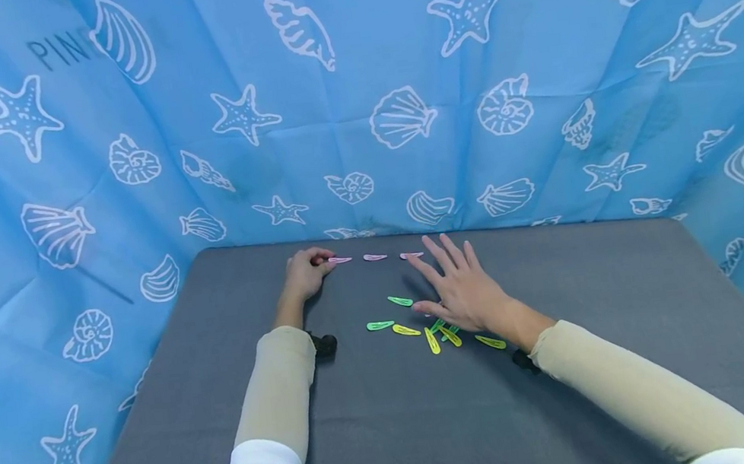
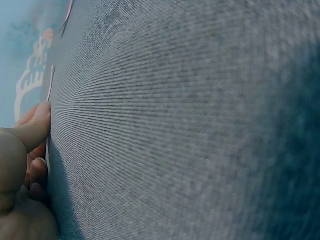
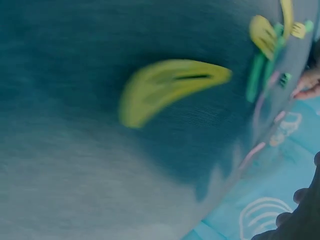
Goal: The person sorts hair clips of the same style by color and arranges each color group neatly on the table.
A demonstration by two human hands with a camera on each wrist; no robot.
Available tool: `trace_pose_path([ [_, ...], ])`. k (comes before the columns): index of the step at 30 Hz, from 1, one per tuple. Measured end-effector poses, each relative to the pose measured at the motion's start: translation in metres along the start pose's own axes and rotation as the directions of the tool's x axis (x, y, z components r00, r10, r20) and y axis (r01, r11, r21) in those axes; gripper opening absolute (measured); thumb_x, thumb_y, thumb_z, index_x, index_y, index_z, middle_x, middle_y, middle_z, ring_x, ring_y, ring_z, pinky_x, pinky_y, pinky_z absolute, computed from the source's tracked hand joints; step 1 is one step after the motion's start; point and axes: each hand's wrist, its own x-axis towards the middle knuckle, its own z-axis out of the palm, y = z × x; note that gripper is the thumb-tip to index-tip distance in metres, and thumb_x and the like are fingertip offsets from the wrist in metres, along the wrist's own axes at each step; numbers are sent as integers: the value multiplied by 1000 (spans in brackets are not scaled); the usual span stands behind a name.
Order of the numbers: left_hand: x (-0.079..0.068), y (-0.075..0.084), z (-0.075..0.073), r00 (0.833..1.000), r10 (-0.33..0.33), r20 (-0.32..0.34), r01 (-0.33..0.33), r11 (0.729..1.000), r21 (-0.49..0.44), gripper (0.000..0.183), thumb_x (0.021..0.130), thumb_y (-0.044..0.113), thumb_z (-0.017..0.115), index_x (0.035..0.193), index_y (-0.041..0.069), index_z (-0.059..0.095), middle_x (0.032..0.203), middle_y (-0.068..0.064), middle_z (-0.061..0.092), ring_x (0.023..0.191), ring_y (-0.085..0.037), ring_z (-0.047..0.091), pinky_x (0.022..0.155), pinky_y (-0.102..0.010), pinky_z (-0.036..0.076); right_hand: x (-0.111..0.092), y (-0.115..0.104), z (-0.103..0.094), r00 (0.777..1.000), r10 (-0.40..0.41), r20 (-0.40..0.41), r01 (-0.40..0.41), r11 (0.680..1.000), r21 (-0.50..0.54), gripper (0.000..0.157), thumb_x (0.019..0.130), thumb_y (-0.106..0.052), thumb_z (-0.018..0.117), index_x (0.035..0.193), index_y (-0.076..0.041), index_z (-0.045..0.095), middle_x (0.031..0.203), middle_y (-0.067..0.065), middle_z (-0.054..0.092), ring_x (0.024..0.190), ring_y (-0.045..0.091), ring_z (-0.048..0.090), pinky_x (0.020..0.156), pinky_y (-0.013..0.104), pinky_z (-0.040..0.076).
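Observation:
At the far edge of the table, my left hand (image 1: pixel 306 275) pinches the wide end of a pink snap hair clip (image 1: pixel 342 260) between thumb and fingers. Two more pink clips, a middle one (image 1: pixel 375 258) and a right one (image 1: pixel 412 256), lie in line with it. My right hand (image 1: pixel 467 294) is spread palm down, its fingertips near the right pink clip. Partly under that palm is a small heap of green and yellow clips (image 1: pixel 451 336). A single yellow clip (image 3: pixel 167 90) shows large in the right wrist view.
Left of the heap lie two green clips, one nearer (image 1: pixel 380 325) and one farther (image 1: pixel 401 301), with a yellow clip (image 1: pixel 407 330) beside them. A grey cloth covers the table (image 1: pixel 396 443). Behind it hangs a blue curtain (image 1: pixel 348 143) with white shell prints.

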Motion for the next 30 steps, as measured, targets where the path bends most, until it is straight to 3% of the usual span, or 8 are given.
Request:
trace_pose_path([
  [6, -2, 1, 0, 1000, -5, 4, 4, 1000, 23, 25, 101, 27, 65, 123, 16, 71, 112, -8, 60, 106, -25, 48, 92, -41, 41, -10, 3, 14, 998, -54, -34, 54, 999, -1, 82, 96, -60, 60, 161, -19, 31, 166, 22, 24, 152, 50, 24, 116, 73, 23],
  [11, -4, 2, -1, 1000, 1, 1, -1, 1000, 13, 25, 101, 26, 65, 123, 15, 71, 112, -9, 59, 107, -26, 47, 93, -42, 41, -13, 2, 19, 998, -53, -44, 54, 998, 22, 76, 97, -55, 62, 158, -17, 37, 159, 23, 36, 142, 47, 41, 109, 63, 41],
  [15, -4, 2, -1, 1000, -1, -5, 1, 1000, 25, 25, 101, 25, 65, 124, 16, 71, 112, -9, 58, 108, -27, 45, 93, -44, 39, -14, -1, 19, 999, -27, -27, 29, 998, 50, 67, 97, -48, 66, 150, -12, 48, 146, 21, 49, 126, 39, 51, 100, 55, 47],
  [20, -3, 3, 0, 1000, -8, 0, 8, 1000, 25, 25, 101, 27, 65, 124, 17, 71, 111, -8, 58, 108, -27, 45, 94, -43, 39, -14, -4, 16, 999, 36, 15, -37, 994, 99, 44, 97, -37, 70, 128, -7, 62, 118, 14, 60, 102, 28, 53, 88, 43, 50],
  [25, -5, 3, 0, 1000, -3, 4, 2, 1000, 18, 26, 102, 26, 64, 124, 16, 71, 111, -9, 58, 107, -27, 46, 91, -42, 40, -13, -2, 17, 997, 66, 50, -75, 974, 212, 18, 99, -25, 68, 105, -8, 64, 96, 6, 58, 85, 21, 47, 75, 35, 44],
  [30, -5, 3, -1, 1000, -5, -3, 5, 1000, 28, 25, 102, 26, 64, 124, 16, 71, 111, -9, 58, 108, -27, 44, 92, -43, 39, -12, 1, 19, 990, 81, 112, -112, 945, 308, 13, 102, -20, 63, 94, -10, 62, 85, 2, 56, 76, 15, 48, 69, 29, 41],
])
